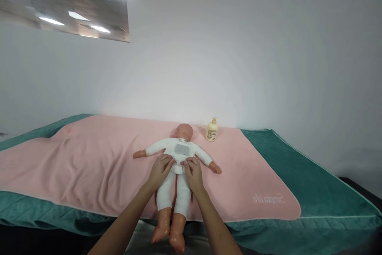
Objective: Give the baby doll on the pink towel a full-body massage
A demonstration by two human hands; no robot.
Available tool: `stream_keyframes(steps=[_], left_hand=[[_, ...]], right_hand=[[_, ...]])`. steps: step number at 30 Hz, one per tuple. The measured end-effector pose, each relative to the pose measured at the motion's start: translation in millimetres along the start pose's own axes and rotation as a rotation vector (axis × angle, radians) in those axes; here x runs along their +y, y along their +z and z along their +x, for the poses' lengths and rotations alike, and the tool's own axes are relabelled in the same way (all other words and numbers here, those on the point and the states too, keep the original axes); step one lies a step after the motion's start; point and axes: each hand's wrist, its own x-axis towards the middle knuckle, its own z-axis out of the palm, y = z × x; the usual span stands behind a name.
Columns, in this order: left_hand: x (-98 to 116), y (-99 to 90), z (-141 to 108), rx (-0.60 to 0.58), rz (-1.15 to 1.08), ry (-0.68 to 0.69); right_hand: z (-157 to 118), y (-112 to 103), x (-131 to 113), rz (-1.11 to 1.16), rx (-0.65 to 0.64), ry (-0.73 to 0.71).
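Observation:
A baby doll [179, 187] with a white cloth body lies stretched out on a pink blanket, head toward the wall and feet toward me. Its arms are spread to both sides, and a grey rectangular panel [182, 149] shows on its chest. At the left of the doll's waist, my left hand [162, 168] is closed, fingertips pinched on white cloth. Opposite it, my right hand [193, 171] is closed the same way. Little space lies between the two sets of fingertips. The cloth's edges under my fingers are hard to make out.
A cream pump bottle [211, 130] stands upright beyond the doll's arm on the right. The pink blanket [244, 175] is wrinkled on the left and lies over a green quilted cover [277, 167]. A pale wall [209, 48] rises directly behind the bed.

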Motion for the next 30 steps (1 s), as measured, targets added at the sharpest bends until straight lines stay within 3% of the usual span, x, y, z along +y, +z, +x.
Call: stream_keyframes(steps=[10, 19, 30], left_hand=[[-3.7, 3.7, 8.6, -0.069, -0.011, -0.032], [-4.2, 5.2, 18.8, 0.016, -0.005, -0.04], [-14.2, 8.7, 24.8, -0.045, -0.004, -0.07]], right_hand=[[0.2, 8.1, 10.5, -0.014, -0.007, 0.026], [9.1, 8.3, 11.0, -0.098, 0.052, 0.005], [6.8, 9.9, 17.6, -0.134, 0.026, -0.006]])
